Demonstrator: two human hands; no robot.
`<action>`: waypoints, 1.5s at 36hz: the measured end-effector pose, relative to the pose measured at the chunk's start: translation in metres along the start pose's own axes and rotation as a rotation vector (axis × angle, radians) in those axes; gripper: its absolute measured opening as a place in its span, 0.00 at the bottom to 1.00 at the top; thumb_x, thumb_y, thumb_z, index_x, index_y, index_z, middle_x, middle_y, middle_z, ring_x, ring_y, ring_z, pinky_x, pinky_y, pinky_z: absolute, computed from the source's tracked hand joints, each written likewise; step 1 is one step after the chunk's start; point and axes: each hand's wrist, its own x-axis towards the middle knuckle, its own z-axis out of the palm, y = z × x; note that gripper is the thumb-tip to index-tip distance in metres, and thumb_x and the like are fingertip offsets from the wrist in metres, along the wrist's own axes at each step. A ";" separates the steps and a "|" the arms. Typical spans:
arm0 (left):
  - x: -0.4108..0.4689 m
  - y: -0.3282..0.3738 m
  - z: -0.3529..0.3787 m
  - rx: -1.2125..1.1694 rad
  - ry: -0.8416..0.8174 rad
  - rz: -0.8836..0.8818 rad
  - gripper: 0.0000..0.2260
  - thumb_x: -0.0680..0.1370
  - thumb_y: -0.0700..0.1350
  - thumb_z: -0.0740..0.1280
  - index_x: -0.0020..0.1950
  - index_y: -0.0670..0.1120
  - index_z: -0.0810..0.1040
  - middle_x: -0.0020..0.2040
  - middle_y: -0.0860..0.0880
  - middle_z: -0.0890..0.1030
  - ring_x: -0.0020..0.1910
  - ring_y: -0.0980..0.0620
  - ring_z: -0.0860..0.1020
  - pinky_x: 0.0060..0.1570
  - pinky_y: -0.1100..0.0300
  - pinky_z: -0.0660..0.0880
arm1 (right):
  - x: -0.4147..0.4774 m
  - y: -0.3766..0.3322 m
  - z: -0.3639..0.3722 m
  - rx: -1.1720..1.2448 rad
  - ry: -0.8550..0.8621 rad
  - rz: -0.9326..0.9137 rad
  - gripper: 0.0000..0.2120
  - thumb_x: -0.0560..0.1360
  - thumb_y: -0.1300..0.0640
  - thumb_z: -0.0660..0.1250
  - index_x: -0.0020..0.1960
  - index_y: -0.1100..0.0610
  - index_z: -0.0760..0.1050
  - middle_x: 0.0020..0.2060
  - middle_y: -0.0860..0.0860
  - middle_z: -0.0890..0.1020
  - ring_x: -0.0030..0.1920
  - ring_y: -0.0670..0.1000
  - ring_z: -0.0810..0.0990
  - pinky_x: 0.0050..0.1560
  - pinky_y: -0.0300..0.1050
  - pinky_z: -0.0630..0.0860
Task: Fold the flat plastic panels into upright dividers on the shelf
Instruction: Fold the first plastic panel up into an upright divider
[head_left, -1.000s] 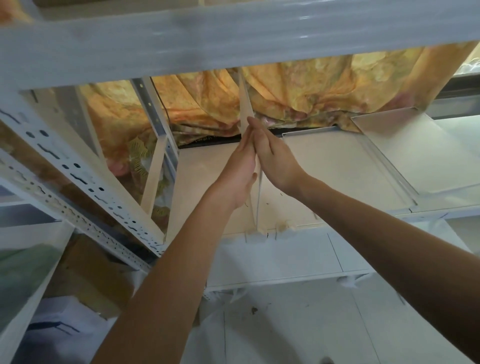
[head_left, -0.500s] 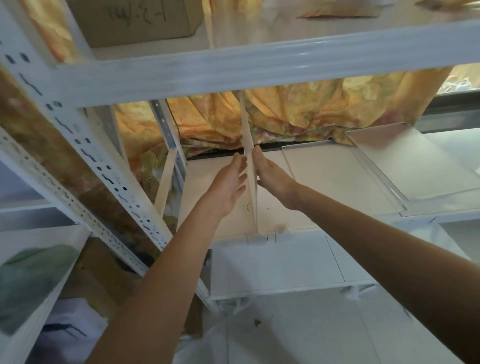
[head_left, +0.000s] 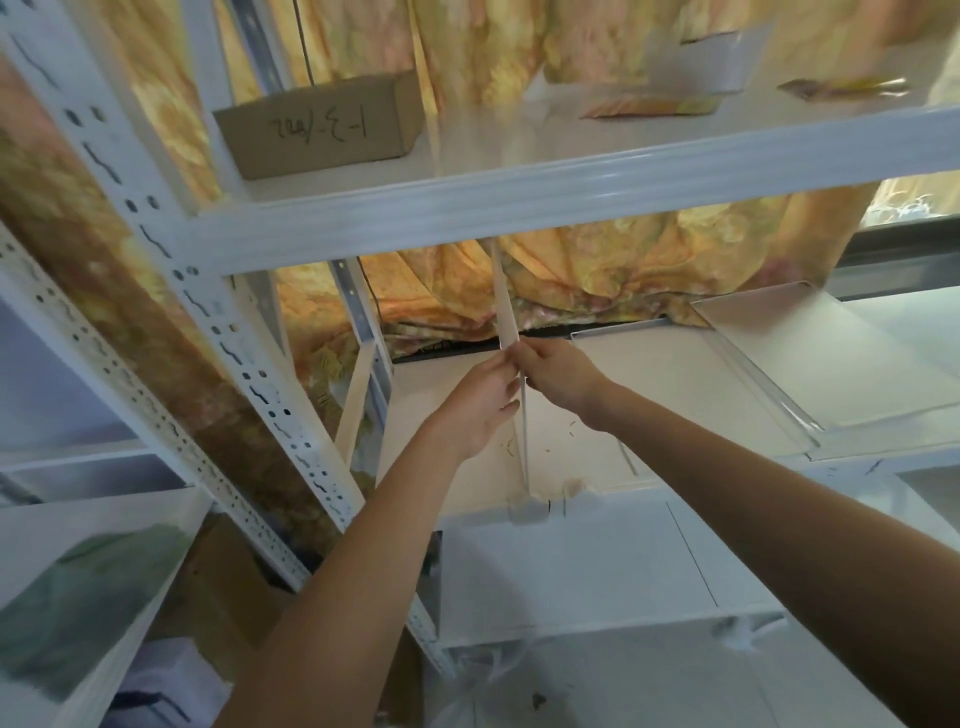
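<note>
A thin white plastic divider (head_left: 505, 306) stands upright on the middle shelf (head_left: 675, 384), running from the front edge towards the back. My left hand (head_left: 480, 402) presses against its left face and my right hand (head_left: 558, 376) against its right face, fingertips pinching the panel between them. Another flat plastic panel with a raised rim (head_left: 810, 353) lies on the shelf to the right. A second upright divider (head_left: 358, 395) stands at the left end of the shelf.
A white shelf beam (head_left: 519, 202) crosses just above the hands. A cardboard box (head_left: 322, 130) sits on the upper shelf. Perforated white uprights (head_left: 218, 332) stand at the left. A yellow patterned curtain (head_left: 623, 275) hangs behind. A lower shelf (head_left: 571, 566) lies below.
My view has tilted upward, showing the upper shelf and box. Both hands have slid a little back along the divider and now pinch it with the fingertips instead of flat palms.
</note>
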 end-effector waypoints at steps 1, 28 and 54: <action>0.001 -0.002 0.001 -0.010 -0.003 -0.003 0.16 0.82 0.49 0.57 0.70 0.54 0.69 0.69 0.55 0.73 0.69 0.53 0.70 0.73 0.48 0.60 | 0.001 0.000 -0.001 -0.016 0.004 0.002 0.17 0.81 0.47 0.55 0.47 0.56 0.78 0.40 0.52 0.79 0.43 0.55 0.76 0.47 0.48 0.72; 0.003 -0.004 0.029 0.054 0.008 0.026 0.17 0.83 0.51 0.54 0.72 0.56 0.65 0.70 0.57 0.69 0.71 0.54 0.65 0.73 0.56 0.61 | -0.007 0.002 -0.014 -0.110 0.036 0.015 0.19 0.81 0.52 0.51 0.52 0.64 0.75 0.50 0.63 0.81 0.52 0.64 0.79 0.57 0.59 0.76; 0.019 -0.007 0.069 0.273 0.040 0.003 0.14 0.83 0.54 0.50 0.64 0.58 0.72 0.62 0.52 0.77 0.61 0.57 0.74 0.55 0.64 0.70 | -0.007 0.031 -0.041 -0.196 0.120 0.033 0.16 0.82 0.56 0.51 0.48 0.64 0.73 0.48 0.63 0.81 0.49 0.64 0.79 0.52 0.53 0.75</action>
